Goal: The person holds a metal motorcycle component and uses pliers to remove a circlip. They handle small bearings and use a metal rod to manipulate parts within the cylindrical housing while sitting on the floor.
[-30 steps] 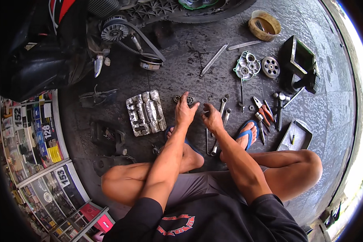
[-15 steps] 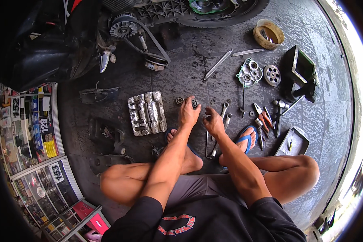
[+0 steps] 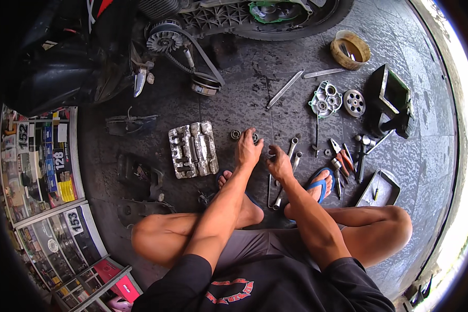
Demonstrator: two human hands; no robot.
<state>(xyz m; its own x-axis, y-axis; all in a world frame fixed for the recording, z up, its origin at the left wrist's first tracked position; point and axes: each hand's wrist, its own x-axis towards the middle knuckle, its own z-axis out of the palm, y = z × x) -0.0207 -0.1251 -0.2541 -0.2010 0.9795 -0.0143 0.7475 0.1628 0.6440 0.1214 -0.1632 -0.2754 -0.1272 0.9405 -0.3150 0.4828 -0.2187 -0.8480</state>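
Two small metal bearings (image 3: 235, 134) show side by side over the middle of the dark tiled floor (image 3: 223, 109). The left hand (image 3: 248, 152) partly hides the right bearing (image 3: 255, 138); I cannot tell if that one is lifted or lying down. To handle it well, I think it is best to pinch it by its outside ring, softly and evenly, and leave the hole free. Keeping it off the dirty-looking patches would be smart. A sloppy pinch could let it roll away.

The left hand's thumb and first finger are a little bit apart, with the right bearing between them. I cannot tell if they squeeze it or just touch it. The right hand (image 3: 279, 165) is close by, with a gap between the two hands. Its fingers are curled in, and I cannot see if they hold something.

Just beside the right hand lie two spanners (image 3: 291, 149). On the other side sits a scuffed silver case (image 3: 193, 150). Pliers (image 3: 343, 157) lie farther out, toward the floor's right edge. A round tub (image 3: 350, 62) stands near the floor's top right corner.
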